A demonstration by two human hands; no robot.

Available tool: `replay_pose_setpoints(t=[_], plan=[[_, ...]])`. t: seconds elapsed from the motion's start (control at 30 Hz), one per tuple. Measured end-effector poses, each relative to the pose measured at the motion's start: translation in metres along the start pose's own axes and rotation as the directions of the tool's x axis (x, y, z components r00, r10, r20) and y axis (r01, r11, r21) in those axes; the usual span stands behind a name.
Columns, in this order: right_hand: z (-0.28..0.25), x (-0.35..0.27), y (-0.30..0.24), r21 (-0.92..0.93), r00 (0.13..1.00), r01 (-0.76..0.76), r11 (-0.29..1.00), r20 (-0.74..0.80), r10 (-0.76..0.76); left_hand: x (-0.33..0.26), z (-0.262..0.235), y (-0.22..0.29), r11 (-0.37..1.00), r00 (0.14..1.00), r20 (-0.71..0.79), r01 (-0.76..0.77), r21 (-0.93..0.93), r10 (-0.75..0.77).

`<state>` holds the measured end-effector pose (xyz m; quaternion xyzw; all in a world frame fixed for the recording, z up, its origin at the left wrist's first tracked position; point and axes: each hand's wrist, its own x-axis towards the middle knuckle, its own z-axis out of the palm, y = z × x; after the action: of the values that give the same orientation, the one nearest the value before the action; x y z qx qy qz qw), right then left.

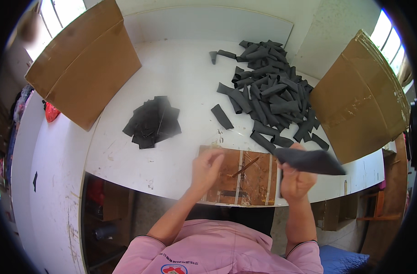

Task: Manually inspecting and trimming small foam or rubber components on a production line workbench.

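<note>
Pink shirt (217, 244): faced the near edge of the white desk (185, 68). Right hand (297, 182): gripped a dark grey piece (313, 160), raised beside the brown board's right edge. Left hand (207, 170): half-curled, thumb and fingers parted, above the board's left side. Brown board (259, 185): reached the near edge; thin stick (245, 167) lay across it. Loose tube (222, 117): lay beyond. Tube heap (272, 98): spread up to the right carton (361, 100). Black pile (149, 123): lay left; bare surface separated it from heap and left carton (87, 68).
</note>
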<state>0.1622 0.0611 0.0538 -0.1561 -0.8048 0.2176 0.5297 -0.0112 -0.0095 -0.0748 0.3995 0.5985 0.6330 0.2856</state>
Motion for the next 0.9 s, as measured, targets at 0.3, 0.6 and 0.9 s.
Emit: replay_pose_setpoints(t=[0.3,0.6,0.9], plan=[[-0.117,0.058,-0.005,0.363,0.762,-0.096,0.927,-0.572,0.303,0.003,-0.038,-0.074,0.896,0.958,-0.201,-0.102,0.433,0.206],[-0.055,0.032,0.042,0.312,0.722,-0.511,0.801,-0.349,0.597,0.001,-0.041,-0.062,0.901,0.976,-0.192,-0.010,0.433,0.103],[0.019,-0.050,0.125,-0.110,0.560,-0.824,0.556,0.001,0.829,0.002,-0.039,-0.064,0.910,0.969,-0.183,-0.082,0.406,0.169]])
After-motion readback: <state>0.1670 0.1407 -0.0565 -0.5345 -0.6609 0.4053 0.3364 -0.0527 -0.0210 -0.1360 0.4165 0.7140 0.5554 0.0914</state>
